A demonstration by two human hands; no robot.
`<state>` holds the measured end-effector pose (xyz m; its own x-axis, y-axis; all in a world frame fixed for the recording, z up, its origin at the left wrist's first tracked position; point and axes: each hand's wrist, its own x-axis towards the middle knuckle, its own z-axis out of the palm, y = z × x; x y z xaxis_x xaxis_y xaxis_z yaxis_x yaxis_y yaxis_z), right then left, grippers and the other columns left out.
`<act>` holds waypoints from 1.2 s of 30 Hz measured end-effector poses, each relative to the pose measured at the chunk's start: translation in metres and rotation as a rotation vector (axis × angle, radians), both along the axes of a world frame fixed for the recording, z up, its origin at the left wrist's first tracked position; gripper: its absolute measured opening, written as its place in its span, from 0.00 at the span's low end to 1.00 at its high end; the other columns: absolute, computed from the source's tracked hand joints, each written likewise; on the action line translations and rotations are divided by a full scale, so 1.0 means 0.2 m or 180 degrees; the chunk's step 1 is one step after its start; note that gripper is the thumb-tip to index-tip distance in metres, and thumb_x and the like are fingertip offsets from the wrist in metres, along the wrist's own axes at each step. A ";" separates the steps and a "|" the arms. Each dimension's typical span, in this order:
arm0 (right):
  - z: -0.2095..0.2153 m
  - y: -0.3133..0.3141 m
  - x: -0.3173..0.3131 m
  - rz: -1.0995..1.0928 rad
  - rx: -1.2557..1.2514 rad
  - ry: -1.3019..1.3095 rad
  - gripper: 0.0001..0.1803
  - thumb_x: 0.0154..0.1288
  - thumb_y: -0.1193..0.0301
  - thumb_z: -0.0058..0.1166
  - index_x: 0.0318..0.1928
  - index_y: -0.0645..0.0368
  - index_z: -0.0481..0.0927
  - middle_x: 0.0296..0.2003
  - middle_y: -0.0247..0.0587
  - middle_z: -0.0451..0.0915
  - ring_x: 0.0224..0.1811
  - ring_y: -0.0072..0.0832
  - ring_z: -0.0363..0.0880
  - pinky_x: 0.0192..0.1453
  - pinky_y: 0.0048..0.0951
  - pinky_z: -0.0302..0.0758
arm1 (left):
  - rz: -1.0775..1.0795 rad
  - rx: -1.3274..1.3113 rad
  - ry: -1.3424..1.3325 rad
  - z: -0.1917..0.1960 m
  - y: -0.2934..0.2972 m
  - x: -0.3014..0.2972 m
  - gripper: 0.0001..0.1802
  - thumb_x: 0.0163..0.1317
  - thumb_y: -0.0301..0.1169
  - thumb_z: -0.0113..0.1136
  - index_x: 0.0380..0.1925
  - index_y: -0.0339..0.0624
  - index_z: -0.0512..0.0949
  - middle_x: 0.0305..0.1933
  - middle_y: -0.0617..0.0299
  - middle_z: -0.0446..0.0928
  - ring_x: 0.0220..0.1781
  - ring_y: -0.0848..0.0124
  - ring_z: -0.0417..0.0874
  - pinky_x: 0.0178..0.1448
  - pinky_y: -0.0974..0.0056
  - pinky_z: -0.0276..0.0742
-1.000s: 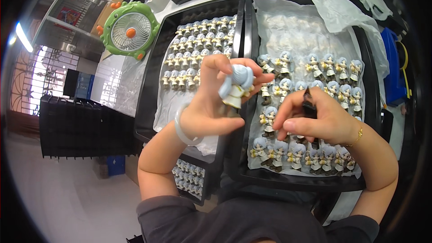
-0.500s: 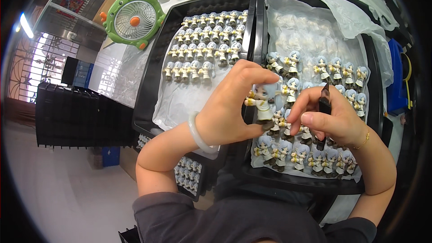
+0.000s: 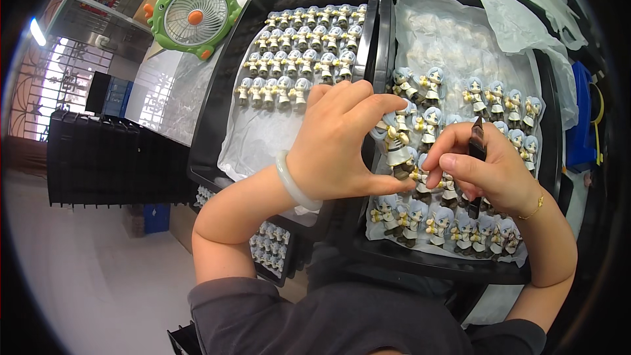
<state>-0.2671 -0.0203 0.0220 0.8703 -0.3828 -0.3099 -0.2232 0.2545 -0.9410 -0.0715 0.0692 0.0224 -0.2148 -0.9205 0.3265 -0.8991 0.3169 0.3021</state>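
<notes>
My left hand [image 3: 342, 141] pinches a small figurine [image 3: 396, 146] with pale blue hair and a cream outfit between thumb and fingers, over the gap between two black trays. A pale bangle circles that wrist. My right hand [image 3: 483, 167] grips a short dark tool [image 3: 477, 151] upright, its fingertips close to the figurine's lower part. Below both hands, rows of similar figurines [image 3: 447, 223] stand on white paper in the right tray [image 3: 420, 260]. The left tray [image 3: 217, 125] holds rows of paler figurines [image 3: 299, 52].
A green fan [image 3: 192, 13] shaped like a creature stands at the back left. Crumpled white plastic sheeting [image 3: 519, 20] lies over the right tray's far end. A black slotted crate [image 3: 108, 161] sits lower left. More figurines [image 3: 273, 250] show on a lower tray.
My left hand has brought the figurine down and to the right, closer to my right hand. The right hand has turned so the dark tool stands upright beside it.
</notes>
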 end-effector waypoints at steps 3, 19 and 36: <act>0.01 0.00 0.00 0.0051 -0.0020 0.0022 0.11 0.57 0.66 0.48 0.31 0.62 0.74 0.23 0.35 0.77 0.15 0.10 0.63 0.16 0.11 0.60 | -0.0082 -0.0204 0.0149 -0.03 -0.01 0.00 0.36 0.24 0.49 0.70 0.38 0.46 0.72 0.27 0.65 0.66 0.33 0.66 0.68 0.40 0.64 0.55; 0.01 0.01 0.00 -0.0034 -0.0120 -0.0141 0.11 0.54 0.67 0.49 0.30 0.63 0.75 0.22 0.35 0.77 0.16 0.09 0.63 0.16 0.11 0.60 | 0.1079 0.1174 0.0609 -0.24 -0.08 0.66 0.38 0.34 0.36 0.67 0.48 0.42 0.60 0.42 0.50 0.71 0.46 0.58 0.73 0.49 0.60 0.69; 0.04 0.04 -0.01 0.0511 -0.0087 0.0101 0.10 0.57 0.68 0.50 0.32 0.63 0.75 0.25 0.33 0.77 0.24 0.12 0.69 0.22 0.15 0.65 | 0.0966 0.0987 -0.0999 -0.39 -0.02 0.56 0.38 0.35 0.35 0.65 0.52 0.49 0.62 0.49 0.54 0.64 0.56 0.56 0.60 0.60 0.55 0.50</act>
<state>-0.2688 -0.0129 0.0296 0.9109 -0.2482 -0.3297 -0.2888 0.1876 -0.9388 0.0413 0.0653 -0.0563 0.0324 -0.9994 -0.0079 -0.9986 -0.0327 0.0421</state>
